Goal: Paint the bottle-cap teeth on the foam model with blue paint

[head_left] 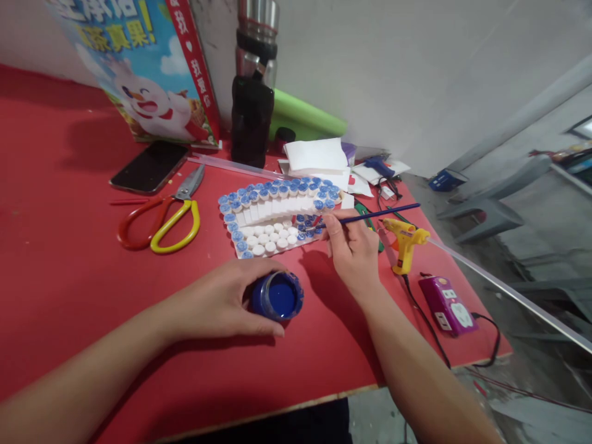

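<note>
My left hand (222, 302) is wrapped round a small jar of blue paint (282, 297), tilted so that its open mouth faces me. In my right hand (354, 253) a thin dark-blue paintbrush (386, 213) is pinched, its tip down at the small discs on a flat craft piece. Blue-topped discs (237, 236) line the left and far edges of that piece, and more blue ones lie under the brush tip. Plain white discs (269, 238) fill its near middle. Behind them runs a row of white strips (277, 209). My right fingers hide part of the piece's right side.
Scissors (160, 225) and a phone (150, 166) lie left on the red table (60, 259). A thermos (253, 92), green roll (308, 117) and white papers (319, 157) stand behind. To the right are a yellow glue gun (404, 243), its cord and a purple power socket (448, 305).
</note>
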`<state>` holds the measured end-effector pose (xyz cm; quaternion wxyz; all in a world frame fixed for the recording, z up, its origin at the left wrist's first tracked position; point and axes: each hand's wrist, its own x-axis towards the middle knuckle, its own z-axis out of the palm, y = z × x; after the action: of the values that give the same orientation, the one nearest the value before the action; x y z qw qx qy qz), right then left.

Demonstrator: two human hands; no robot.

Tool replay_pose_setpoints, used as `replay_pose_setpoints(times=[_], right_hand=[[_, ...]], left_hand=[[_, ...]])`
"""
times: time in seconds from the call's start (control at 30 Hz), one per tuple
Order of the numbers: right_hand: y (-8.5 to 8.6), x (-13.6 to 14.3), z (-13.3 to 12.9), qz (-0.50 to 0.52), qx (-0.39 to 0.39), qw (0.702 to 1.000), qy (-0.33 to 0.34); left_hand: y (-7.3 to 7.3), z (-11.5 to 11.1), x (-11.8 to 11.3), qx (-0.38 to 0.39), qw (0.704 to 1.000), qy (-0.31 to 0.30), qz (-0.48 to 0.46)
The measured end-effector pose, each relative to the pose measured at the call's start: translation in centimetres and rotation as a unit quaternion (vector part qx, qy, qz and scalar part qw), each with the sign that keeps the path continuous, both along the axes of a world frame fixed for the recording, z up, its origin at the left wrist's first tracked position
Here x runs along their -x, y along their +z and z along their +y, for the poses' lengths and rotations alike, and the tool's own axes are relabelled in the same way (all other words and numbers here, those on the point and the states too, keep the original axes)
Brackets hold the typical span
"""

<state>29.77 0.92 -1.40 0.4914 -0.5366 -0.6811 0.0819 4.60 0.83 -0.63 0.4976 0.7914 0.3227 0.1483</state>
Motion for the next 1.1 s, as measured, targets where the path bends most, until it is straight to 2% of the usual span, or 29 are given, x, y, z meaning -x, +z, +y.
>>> replay_pose_setpoints(times=[0.2,0.4,0.63,0.77,1.0,1.1], right_hand=[[-0.14,0.23,-0.01,-0.009,0.005,0.999,0.043],[0.11,0.18,-0.07,-0.016,-0.001,0.999,0.032],[0.39,0.12,-0.37,-0.070,-0.025,0.997,0.019],[0.61,-0.03,-0.41,-0.088,-0.011,0.996,0.003],[0.29,0.14,-0.18,-0.075,0.011,0.997,0.023],[0.16,-0.07,-0.07,-0.083,0.005,0.996,0.012]], left_hand=[[-0.05,-0.07,-0.06,0.004,1.000,-0.004,-0.017],[-0.03,-0.07,-0.02,0.001,1.000,0.003,-0.011],[-0.38,-0.05,-0.04,-0.006,1.000,-0.002,-0.023],[-0.33,-0.02,-0.01,-0.006,1.000,-0.002,-0.015],[-0.23,-0.05,0.03,-0.013,1.000,-0.002,-0.020],[-0.14,-0.05,0.00,-0.012,1.000,-0.003,-0.015]])
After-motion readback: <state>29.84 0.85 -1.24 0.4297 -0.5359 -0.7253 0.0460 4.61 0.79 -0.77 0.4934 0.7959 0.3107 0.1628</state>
